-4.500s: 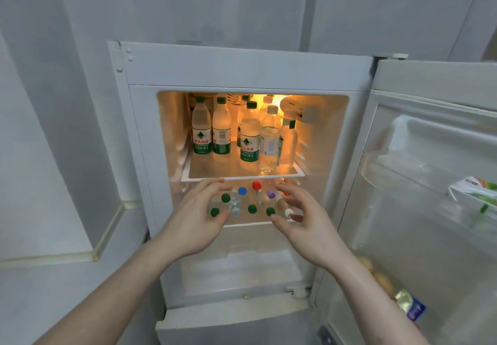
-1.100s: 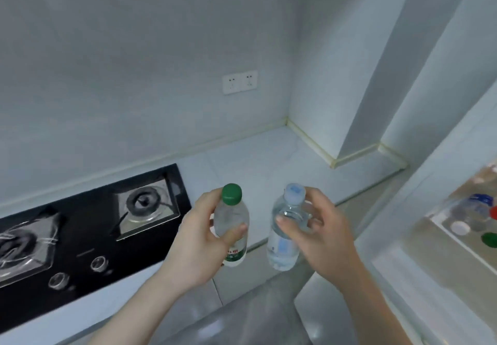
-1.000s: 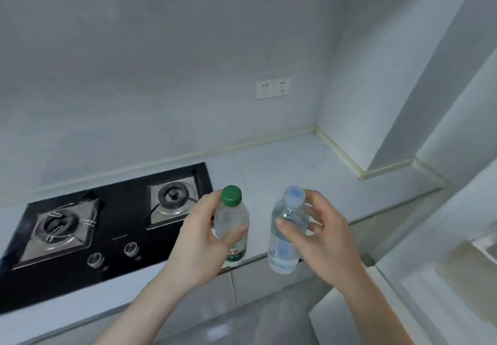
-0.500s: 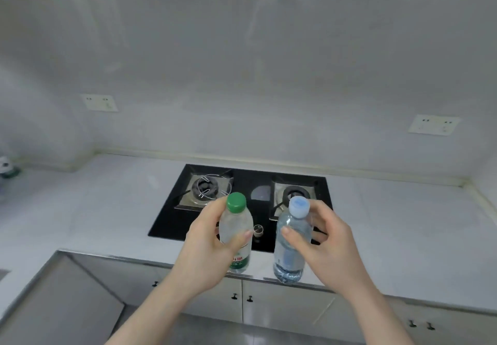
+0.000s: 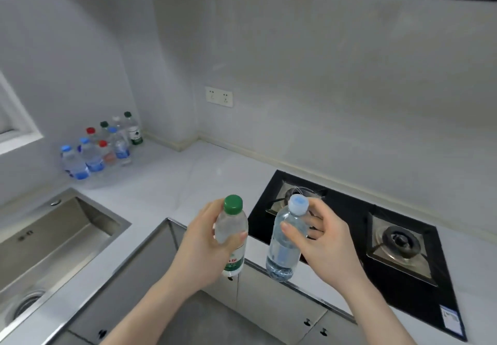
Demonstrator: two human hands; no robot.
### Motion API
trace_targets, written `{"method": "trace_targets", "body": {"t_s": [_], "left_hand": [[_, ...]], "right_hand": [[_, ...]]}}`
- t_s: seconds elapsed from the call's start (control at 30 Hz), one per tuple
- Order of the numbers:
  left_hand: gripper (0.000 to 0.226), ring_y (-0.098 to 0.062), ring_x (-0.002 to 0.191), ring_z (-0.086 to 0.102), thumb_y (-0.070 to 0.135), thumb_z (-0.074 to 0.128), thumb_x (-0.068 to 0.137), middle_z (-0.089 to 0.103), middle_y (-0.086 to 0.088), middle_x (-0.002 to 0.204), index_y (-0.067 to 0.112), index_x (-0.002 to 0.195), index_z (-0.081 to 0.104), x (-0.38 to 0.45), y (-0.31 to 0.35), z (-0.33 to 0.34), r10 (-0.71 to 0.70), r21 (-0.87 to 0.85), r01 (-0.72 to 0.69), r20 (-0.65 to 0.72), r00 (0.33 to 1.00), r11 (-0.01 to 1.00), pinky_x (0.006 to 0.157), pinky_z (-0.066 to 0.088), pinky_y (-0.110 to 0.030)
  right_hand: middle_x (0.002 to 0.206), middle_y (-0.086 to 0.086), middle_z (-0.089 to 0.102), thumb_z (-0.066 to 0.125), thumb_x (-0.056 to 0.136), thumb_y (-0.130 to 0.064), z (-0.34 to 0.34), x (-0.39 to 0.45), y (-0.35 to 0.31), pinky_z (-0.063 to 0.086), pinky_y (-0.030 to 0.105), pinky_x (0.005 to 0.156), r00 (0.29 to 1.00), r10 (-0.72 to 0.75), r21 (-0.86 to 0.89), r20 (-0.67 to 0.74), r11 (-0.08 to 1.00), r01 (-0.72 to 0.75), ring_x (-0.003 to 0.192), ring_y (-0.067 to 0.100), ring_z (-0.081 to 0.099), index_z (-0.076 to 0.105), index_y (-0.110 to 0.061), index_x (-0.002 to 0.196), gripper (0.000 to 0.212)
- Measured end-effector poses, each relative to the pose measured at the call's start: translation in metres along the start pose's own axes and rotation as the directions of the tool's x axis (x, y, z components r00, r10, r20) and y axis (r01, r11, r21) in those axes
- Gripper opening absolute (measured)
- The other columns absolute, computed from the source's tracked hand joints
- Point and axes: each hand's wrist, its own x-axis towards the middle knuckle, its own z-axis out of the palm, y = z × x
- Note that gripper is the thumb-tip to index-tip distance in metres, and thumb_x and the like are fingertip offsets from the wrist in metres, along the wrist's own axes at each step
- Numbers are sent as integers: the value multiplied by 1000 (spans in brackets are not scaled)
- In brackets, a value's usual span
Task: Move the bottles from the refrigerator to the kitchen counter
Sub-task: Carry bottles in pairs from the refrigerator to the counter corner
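Head view: the left hand wraps its fingers and thumb around a clear plastic bottle with a green ribbed cap, gripping the smooth upper body while a white and green label shows below the thumb. The right hand pinches a second clear bottle with a pale blue cap just under its shoulder, thumb in front and fingers behind; this bottle is rounder, with a faint blue label and a ridged base. Both bottles are upright, held in the air close together but apart, over the front edge of the pale, glossy stone kitchen counter.

Behind and just right of the right hand lies a flat black glass hob with two square steel burner trays. Left of and below the left hand sits a rectangular brushed steel sink with a round drain in its near corner; nothing else shows in the basin. Far beyond the left hand, in the counter's back corner against the wall, stands a cluster of bottles, clear plastic, upright, capped blue, red, green and white. Below both hands are grey cabinet doors with small dark knobs. A white double socket is set in the matte grey wall above.
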Motion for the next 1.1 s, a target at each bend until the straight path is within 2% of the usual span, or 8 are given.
{"method": "trace_targets", "body": {"t_s": [0.17,0.43,0.57,0.7,0.83,0.9,1.0,1.1], "left_hand": [[44,-11,112,64,39,75,83,64,16,117,44,123,57,4,-29,-51,-72,-21,70,-118,990,997,95,55,-47],[46,-15,111,67,24,78,88,67,13,119,46,124,59,33,-74,-127,-212,-61,203,-263,941,977,93,58,-47],[41,-9,107,64,26,78,88,66,18,112,47,118,60,70,-99,-166,-217,46,247,-339,915,968,92,58,-44],[44,-8,106,66,27,79,88,65,20,114,49,120,59,125,-126,-195,-273,34,309,-380,883,950,93,58,-43],[41,3,104,64,24,79,88,67,19,115,43,119,60,162,-145,-213,-295,0,326,-423,856,945,87,57,-26],[39,2,108,63,26,79,88,67,19,116,43,118,61,177,-155,-223,-313,2,348,-434,845,937,85,54,-21],[38,-6,113,64,31,79,87,68,22,116,47,117,61,206,-171,-238,-331,-2,366,-430,840,931,94,57,-37],[38,-6,115,63,33,79,87,67,22,117,48,117,61,233,-188,-251,-329,24,371,-415,848,928,99,56,-42]], "right_hand": [[107,-19,74,85,85,-19,58,43,-16,61,36,92,992,-41,14,123,999,40,104,3,71,67,-33,110,34],[105,-11,75,86,85,-22,156,124,-17,64,36,85,955,-78,119,288,992,45,100,8,73,69,-26,106,27],[101,-11,75,85,85,-23,208,179,-13,63,37,83,925,-95,155,367,987,40,97,10,73,70,-26,105,25],[97,-13,76,86,85,-26,250,241,-8,63,33,82,900,-112,180,422,983,38,96,7,72,70,-27,101,23],[96,-11,77,87,83,-28,280,292,-4,62,31,81,886,-126,171,447,984,54,92,8,73,71,-29,99,23],[94,-11,77,88,82,-27,294,313,-4,61,28,79,881,-130,163,456,985,61,92,7,73,72,-28,98,22],[96,-12,77,88,82,-28,314,346,0,61,28,81,873,-129,181,469,982,48,94,7,73,72,-29,97,22],[100,-11,77,88,81,-33,330,374,6,60,27,83,877,-106,165,468,986,31,97,7,73,72,-33,98,23]]}}
